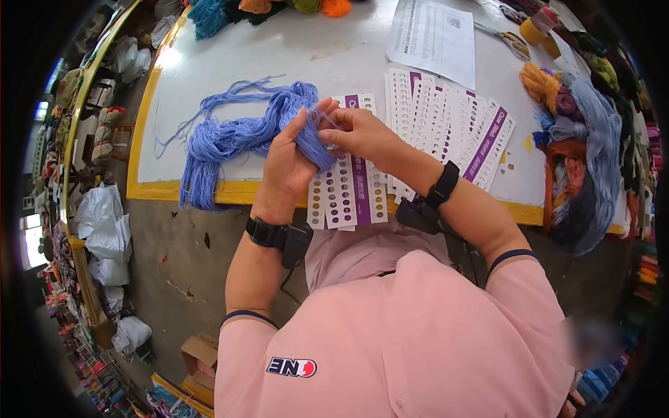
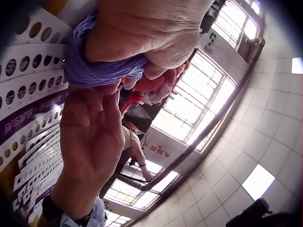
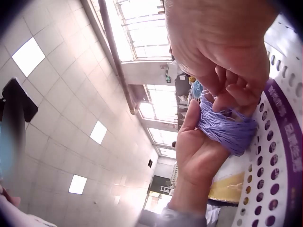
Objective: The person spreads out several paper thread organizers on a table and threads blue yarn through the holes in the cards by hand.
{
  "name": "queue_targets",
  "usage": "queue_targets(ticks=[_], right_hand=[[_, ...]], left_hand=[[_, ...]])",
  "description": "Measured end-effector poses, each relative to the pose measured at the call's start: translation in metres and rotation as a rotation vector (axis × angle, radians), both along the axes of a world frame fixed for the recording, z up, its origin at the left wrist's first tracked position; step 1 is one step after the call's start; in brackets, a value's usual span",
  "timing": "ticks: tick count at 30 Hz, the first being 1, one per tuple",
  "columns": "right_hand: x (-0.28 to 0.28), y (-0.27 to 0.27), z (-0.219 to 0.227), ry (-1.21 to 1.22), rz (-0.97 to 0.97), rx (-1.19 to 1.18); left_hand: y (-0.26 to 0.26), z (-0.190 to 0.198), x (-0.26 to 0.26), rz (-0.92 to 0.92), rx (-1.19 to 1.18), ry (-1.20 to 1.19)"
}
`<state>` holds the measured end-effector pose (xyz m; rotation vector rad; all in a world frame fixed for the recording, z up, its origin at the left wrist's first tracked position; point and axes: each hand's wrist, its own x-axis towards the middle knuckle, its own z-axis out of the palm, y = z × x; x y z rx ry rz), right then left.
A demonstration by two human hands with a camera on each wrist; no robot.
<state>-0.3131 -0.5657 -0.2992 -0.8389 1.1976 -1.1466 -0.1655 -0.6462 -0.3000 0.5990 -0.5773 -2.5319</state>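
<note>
- One skein of blue yarn [image 1: 240, 136] trails left across the worktop [image 1: 334, 56]; its right end is gripped in the left hand [image 1: 289, 164].
- The right hand [image 1: 359, 132], just beside it, pinches a few strands.
- Both hands hover above several punched cards [image 1: 446, 125]; the exact count is unclear.

White table [image 1: 334, 56] with yellow edge band carries a loose blue yarn hank [image 1: 230, 136] at left, part of it hanging over the front edge. Fanned stack of white punched cards [image 1: 446, 118] with purple stripes sits centre-right, a printed paper sheet [image 1: 432, 35] behind it. Mixed-colour yarn bundles [image 1: 578, 139] lie along the right side, more yarn [image 1: 265, 7] at the far edge, scissors [image 1: 509, 38] and a tape roll [image 1: 536, 28] far right.
</note>
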Motion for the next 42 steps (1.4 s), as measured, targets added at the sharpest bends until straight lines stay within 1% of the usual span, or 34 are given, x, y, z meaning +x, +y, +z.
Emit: queue_targets(ticks=[3, 6, 9, 12, 15, 17, 18, 21, 24, 27, 30, 33, 36, 39, 42], right_hand=[[-0.003, 0.001, -0.001, 0.002, 0.003, 0.028], [0.000, 0.004, 0.006, -0.141, -0.116, 0.053], [-0.005, 0.000, -0.005, 0.078, 0.079, -0.019], [-0.005, 0.001, -0.004, 0.023, 0.047, -0.023], [-0.003, 0.007, 0.010, -0.129, -0.045, 0.044], [-0.007, 0.005, 0.002, -0.148, -0.057, 0.077], [-0.007, 0.004, 0.002, -0.157, -0.063, 0.093], [0.003, 0.001, 0.004, -0.011, -0.029, 0.027], [0.002, -0.003, -0.001, 0.036, 0.023, 0.021], [0.003, -0.001, 0.000, -0.088, -0.035, 0.015], [0.000, 0.002, -0.003, -0.104, -0.001, 0.015], [0.002, 0.002, -0.001, -0.119, -0.029, 0.007], [0.001, 0.007, 0.013, -0.112, -0.025, 0.022], [-0.002, 0.008, 0.005, -0.141, -0.041, 0.055], [-0.004, 0.008, 0.002, -0.194, -0.075, 0.038]], left_hand=[[0.000, 0.005, 0.004, -0.018, -0.011, -0.003], [-0.002, 0.007, 0.007, -0.017, -0.007, 0.009], [-0.004, 0.002, 0.002, -0.029, 0.016, 0.025], [-0.002, 0.006, 0.003, -0.012, 0.028, 0.026], [-0.004, 0.007, 0.008, -0.015, -0.004, 0.035], [-0.011, -0.003, 0.011, -0.054, 0.017, 0.116], [-0.011, -0.001, 0.010, -0.075, 0.027, 0.156], [-0.003, 0.008, 0.006, -0.031, 0.019, 0.033], [-0.004, 0.008, 0.004, -0.020, 0.013, 0.012], [-0.007, 0.008, 0.009, -0.021, -0.019, 0.031], [-0.011, 0.003, 0.011, -0.041, -0.019, 0.071], [-0.011, 0.005, 0.011, -0.072, -0.032, 0.060], [-0.011, 0.002, 0.014, -0.051, -0.109, -0.027], [-0.007, 0.003, 0.015, 0.003, -0.245, -0.121], [-0.006, 0.007, 0.015, 0.020, -0.226, -0.120]])
